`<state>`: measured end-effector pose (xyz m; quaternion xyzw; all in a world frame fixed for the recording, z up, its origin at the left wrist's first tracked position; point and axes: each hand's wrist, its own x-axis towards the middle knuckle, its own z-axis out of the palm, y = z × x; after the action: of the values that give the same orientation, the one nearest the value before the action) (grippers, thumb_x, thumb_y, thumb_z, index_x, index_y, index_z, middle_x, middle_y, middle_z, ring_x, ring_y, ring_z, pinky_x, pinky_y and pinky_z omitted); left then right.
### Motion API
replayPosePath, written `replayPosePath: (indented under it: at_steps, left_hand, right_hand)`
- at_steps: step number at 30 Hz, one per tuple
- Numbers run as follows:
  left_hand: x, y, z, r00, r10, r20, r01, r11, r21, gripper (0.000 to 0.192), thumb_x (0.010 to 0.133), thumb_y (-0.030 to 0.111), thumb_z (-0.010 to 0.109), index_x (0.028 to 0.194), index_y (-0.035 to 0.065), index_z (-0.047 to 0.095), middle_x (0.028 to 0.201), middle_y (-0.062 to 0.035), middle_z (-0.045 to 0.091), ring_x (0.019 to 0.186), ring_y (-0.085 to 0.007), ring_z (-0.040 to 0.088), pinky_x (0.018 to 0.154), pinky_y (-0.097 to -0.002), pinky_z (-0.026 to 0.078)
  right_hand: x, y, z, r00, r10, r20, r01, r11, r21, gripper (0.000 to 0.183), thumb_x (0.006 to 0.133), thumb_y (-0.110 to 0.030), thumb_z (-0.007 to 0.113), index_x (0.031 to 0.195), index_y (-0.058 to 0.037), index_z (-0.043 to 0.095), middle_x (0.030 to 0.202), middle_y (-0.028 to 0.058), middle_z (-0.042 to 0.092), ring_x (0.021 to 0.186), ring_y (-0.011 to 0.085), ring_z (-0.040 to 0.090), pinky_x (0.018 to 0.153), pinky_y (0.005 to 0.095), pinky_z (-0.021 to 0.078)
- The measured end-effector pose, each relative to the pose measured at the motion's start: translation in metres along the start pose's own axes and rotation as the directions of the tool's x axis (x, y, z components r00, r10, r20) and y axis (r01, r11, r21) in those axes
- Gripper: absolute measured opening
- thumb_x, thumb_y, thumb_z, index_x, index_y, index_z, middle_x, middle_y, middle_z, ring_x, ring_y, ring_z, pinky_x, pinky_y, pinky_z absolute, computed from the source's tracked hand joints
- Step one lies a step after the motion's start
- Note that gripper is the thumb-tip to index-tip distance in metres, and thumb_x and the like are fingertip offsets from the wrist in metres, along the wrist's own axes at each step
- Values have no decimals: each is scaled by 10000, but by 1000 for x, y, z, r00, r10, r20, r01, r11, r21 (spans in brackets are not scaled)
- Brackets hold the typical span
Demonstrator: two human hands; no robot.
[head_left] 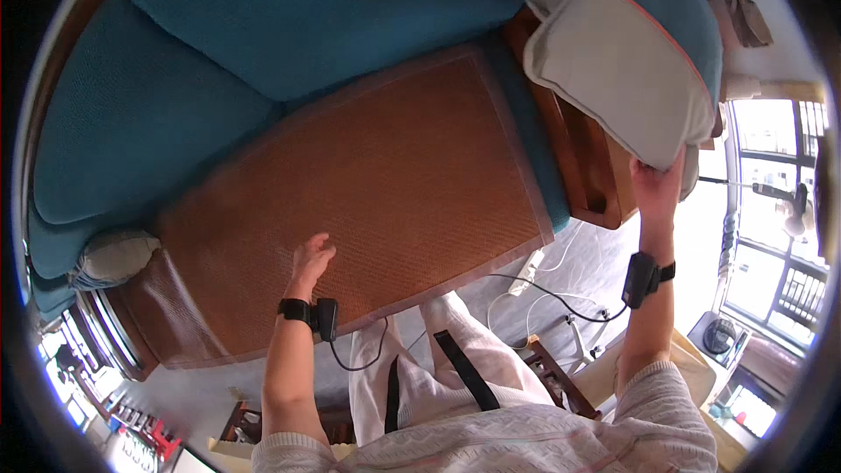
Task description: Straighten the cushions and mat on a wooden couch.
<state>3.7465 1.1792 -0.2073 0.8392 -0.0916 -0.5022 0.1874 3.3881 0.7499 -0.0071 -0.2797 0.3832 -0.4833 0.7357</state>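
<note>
My right hand (657,177) grips the lower corner of a pale cushion (611,59) with orange piping, which lies over the wooden armrest (591,157) of a sofa. A blue part shows on the cushion's far side. Over the brown woven seat mat (368,171) hovers my left hand (314,263), its fingers apart and nothing in them. Blue back cushions (341,6) line the sofa behind the mat. Both wrists wear black straps with small boxes and cables.
A small pillow (115,256) rests at the sofa's left end. On the grey floor lie a white power strip (527,272) and loose cables, near a wheeled stand base (581,335). Tall windows (769,223) stand at the right. Wooden furniture (558,374) sits behind my legs.
</note>
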Motion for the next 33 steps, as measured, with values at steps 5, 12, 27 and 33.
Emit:
replayPosePath:
  at_steps: [5, 12, 27, 33]
  left_hand:
    - [38, 19, -5, 997, 47, -53, -29, 951, 306, 523, 826, 279, 594, 1290, 124, 408, 1357, -164, 355, 1243, -317, 354, 1029, -430, 327]
    - [122, 67, -30, 835, 341, -431, -79, 851, 519, 569, 872, 378, 497, 1364, 168, 304, 1421, -200, 205, 1306, -375, 208, 1042, -500, 233]
    - [54, -2, 155, 527, 784, 328, -776, 288, 561, 558, 888, 495, 384, 1363, 207, 328, 1465, -101, 152, 1350, -316, 117, 1051, -575, 136]
    - [90, -73, 2, 750, 637, -179, -250, 523, 815, 566, 811, 396, 555, 1320, 226, 376, 1437, -100, 229, 1337, -313, 168, 1038, -580, 144]
  right_hand:
    - [-49, 13, 4, 954, 300, 29, -290, 940, -182, 512, 908, -465, 422, 1281, -115, 389, 1212, 79, 508, 1063, 219, 494, 841, 397, 426]
    - [-70, 58, -45, 859, 500, 109, -394, 782, -482, 573, 924, -416, 396, 1381, -105, 246, 1284, 131, 454, 1150, 260, 468, 817, 412, 484]
    - [-31, 222, 8, 839, 520, 159, 154, 54, -987, 615, 866, -302, 545, 1382, -120, 264, 1382, 103, 356, 1271, 216, 346, 1017, 372, 319]
    - [-66, 456, 100, 466, 499, 731, 870, -107, -481, 607, 813, -457, 572, 1338, -250, 349, 1419, 68, 269, 1306, 283, 250, 1002, 616, 199]
